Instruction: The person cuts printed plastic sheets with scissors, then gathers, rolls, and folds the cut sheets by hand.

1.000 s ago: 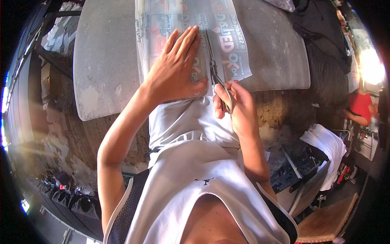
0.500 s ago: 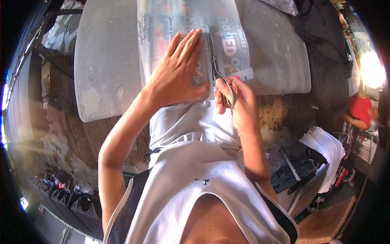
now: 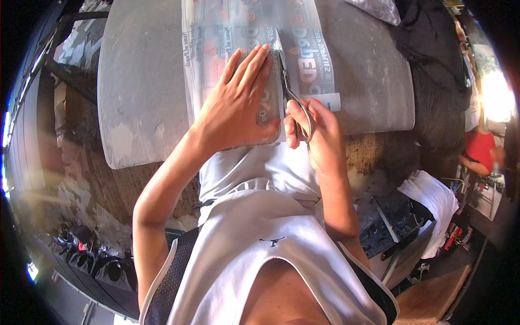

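Change since earlier frames: scissors [image 3: 286, 81] sit further up the printed sheet [image 3: 254, 27]; the lower end of the right-hand strip [image 3: 307, 59], flat a second ago, now curls up near the right hand.
Sheet, translucent: spread lengthwise on the grey board [image 3: 146, 97], running out at the top of view; lettering includes "Name of Pupil".
Scissors, metal: one pair, blades pointing away from the wearer, between the strip and the larger part of the sheet; width of the blade gap cannot be told.
Right hand [image 3: 319, 127]: gripping the scissors, fingers curled about the handles.
Left hand [image 3: 238, 105]: palm down, fingers extended, gripping nothing; pressed on the sheet just beside the blades.
Step, as judged: a lengthwise cut, partly made.
Next move, as judged: calls for a flat, taut sheet and left fingertips clear of the blades.
Board: grey, scuffed, with pale patches and rounded corners.
Beside the board: dark cloth [image 3: 433, 81] at right; clear bag [image 3: 376, 8] at the top.
Room: white cloth [image 3: 430, 200], wooden panel [image 3: 433, 298], a person in red [image 3: 479, 151], bright light [image 3: 495, 89] at far right.
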Available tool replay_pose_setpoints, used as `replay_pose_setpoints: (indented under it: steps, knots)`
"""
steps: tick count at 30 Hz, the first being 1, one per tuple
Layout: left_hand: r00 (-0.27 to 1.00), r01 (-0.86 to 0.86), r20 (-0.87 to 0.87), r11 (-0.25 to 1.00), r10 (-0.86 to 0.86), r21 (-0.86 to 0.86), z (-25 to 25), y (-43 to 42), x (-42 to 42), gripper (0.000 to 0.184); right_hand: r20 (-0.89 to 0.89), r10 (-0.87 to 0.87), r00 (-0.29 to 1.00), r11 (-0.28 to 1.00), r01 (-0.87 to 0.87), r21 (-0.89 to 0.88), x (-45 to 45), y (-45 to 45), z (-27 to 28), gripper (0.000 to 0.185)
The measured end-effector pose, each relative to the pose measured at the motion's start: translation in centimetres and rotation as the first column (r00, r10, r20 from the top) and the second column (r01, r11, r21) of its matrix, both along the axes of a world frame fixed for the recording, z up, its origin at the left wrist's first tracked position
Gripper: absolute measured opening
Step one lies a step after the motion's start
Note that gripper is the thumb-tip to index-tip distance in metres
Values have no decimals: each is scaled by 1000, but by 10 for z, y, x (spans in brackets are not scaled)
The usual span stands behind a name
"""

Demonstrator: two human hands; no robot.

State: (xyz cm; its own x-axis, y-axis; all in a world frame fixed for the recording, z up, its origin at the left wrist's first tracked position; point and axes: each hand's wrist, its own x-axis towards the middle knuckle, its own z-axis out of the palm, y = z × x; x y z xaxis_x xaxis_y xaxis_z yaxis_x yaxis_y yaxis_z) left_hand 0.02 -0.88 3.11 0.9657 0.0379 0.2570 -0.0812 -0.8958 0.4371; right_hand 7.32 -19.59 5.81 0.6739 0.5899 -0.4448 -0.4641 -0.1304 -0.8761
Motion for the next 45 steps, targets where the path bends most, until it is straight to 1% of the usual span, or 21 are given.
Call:
replay_pose_setpoints:
  steps: [6,19,22,24,27,33,35,45]
  knots:
    - [1000,-1,-10,1000,1,-10,1,0,0,105,7,9,1000,1000,-10,29,7,5,-4,32]
    - [999,2,-41,1000,-3,-25,4,0,1,106,31,15,999,1000,-15,8,26,19,-8,32]
    - [999,4,-37,999,-5,-37,4,0,0,105,62,21,998,999,-23,31,33,26,-8,32]
    - [1000,5,-28,999,-6,-49,4,0,0,105,48,14,999,1000,-14,-1,38,32,-6,32]
    - [999,9,-44,999,-11,-46,4,1,-1,105,87,26,996,1000,-26,-8,48,42,-6,32]
    - [999,20,-47,999,-22,-38,5,1,-1,108,99,48,994,999,-50,19,74,59,-8,30]
    - [998,19,-52,999,-21,-40,7,2,-1,109,90,23,996,999,-26,28,78,66,-8,33]
    - [998,22,-53,999,-25,-45,9,2,-1,111,141,52,989,998,-55,18,99,83,-10,33]
